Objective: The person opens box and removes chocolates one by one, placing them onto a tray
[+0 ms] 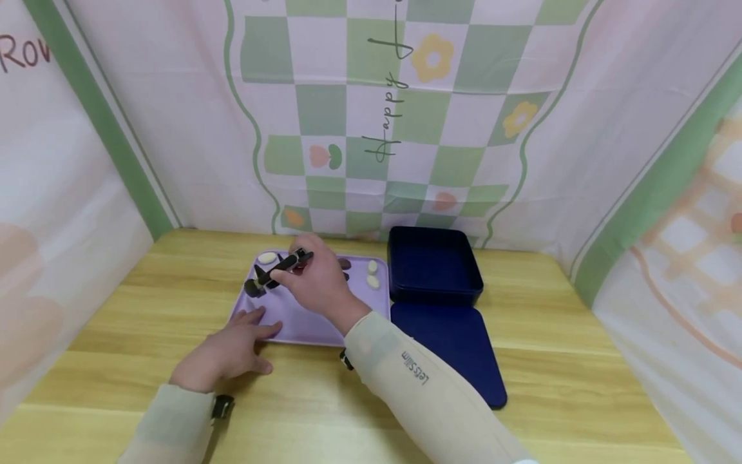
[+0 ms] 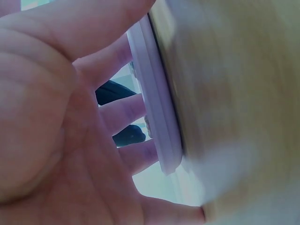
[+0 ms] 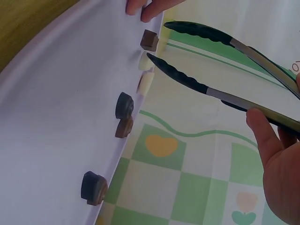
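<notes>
My right hand (image 1: 321, 280) holds black-tipped metal tongs (image 3: 180, 79) over the left part of a lilac tray (image 1: 307, 319). In the right wrist view the tong arms stand apart, near a brown chocolate-like block (image 3: 149, 41) and a white piece (image 3: 144, 61). Whether the tips touch either is unclear. My left hand (image 1: 228, 351) lies at the tray's near left corner, fingers spread. From the left wrist, the fingertips of that hand (image 2: 89, 140) reach the tray's rim (image 2: 157, 103). Dark pieces (image 3: 124, 105) lie further along the tray.
A dark blue square box (image 1: 437, 295) stands open right of the tray. In front of it lies a flat dark blue lid (image 1: 452, 348). White oval pieces (image 1: 373, 281) sit at the tray's right side. A printed curtain (image 1: 406, 129) hangs behind the wooden table (image 1: 556, 361).
</notes>
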Motion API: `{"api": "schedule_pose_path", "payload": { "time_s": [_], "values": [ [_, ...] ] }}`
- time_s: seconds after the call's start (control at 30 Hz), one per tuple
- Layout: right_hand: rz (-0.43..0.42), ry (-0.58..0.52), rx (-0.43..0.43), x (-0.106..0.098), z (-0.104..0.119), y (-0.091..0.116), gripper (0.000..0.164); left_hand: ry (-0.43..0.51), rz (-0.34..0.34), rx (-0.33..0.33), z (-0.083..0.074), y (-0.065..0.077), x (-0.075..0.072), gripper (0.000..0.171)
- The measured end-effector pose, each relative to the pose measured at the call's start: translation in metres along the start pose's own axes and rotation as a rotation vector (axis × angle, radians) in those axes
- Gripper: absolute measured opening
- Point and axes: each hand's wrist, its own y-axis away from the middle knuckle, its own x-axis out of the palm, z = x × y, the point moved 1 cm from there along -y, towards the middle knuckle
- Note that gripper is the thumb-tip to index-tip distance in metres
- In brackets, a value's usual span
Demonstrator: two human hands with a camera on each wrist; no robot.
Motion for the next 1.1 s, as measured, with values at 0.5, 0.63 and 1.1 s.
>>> {"api": "schedule_pose_path", "payload": {
  "time_s": [0.5, 0.63, 1.1],
  "values": [
    [0.066, 0.049, -0.067, 0.000, 0.005, 0.006, 0.033, 0.009, 0.000, 0.003, -0.004, 0.003, -0.003, 0.078],
    [0.024, 0.042, -0.074, -0.007, 0.006, 0.008, 0.032, 0.018, 0.007, -0.009, -0.003, 0.002, -0.002, 0.077],
    [-0.575, 0.185, 0.176, -0.184, -0.007, 0.052, 0.043, 0.033, 0.001, -0.031, -0.003, 0.000, 0.000, 0.076]
  ]
}}
